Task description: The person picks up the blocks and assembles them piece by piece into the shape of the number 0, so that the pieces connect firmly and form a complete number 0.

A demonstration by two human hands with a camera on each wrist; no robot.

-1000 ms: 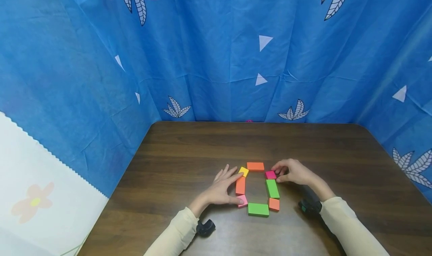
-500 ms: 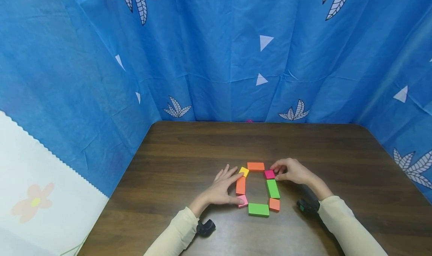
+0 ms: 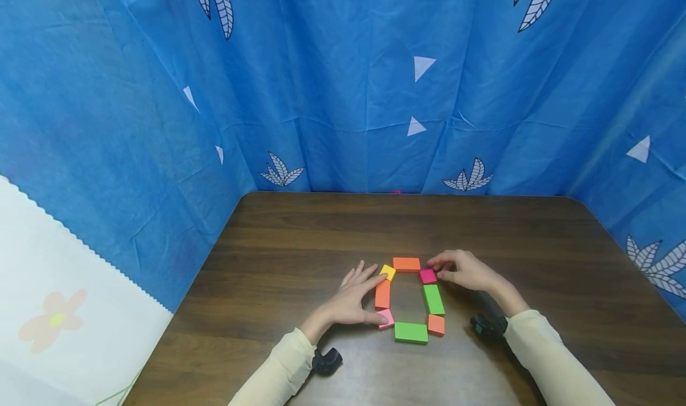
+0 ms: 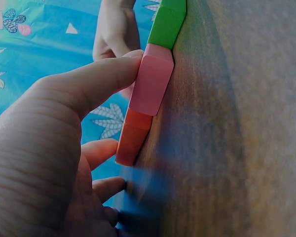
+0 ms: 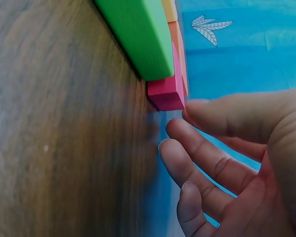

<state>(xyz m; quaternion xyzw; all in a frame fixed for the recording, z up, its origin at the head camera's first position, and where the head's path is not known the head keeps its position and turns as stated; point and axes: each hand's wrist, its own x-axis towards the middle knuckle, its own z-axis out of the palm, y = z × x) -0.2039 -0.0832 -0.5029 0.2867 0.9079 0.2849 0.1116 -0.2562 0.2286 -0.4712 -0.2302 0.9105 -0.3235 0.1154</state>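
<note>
My left hand lies with spread fingers along the left side of a ring of flat wooden blocks. Its thumb rests on the light pink block, and the index fingertip touches the yellow block; an orange block lies between those two. On the opposite side, my right hand has loosely bent fingers. Its thumb and index fingertips are right at the outer edge of the magenta block, without gripping it. That block meets the end of a long green block.
A long orange block forms the far side of the ring. Nearest the person are another green block and a small orange block. Everything lies on a dark wooden table, with a blue curtain behind.
The magenta block has shifted slightly left, to the far end of the green block, with my right hand following. Since then the right fingertips have eased off it slightly. My left hand stays put.
</note>
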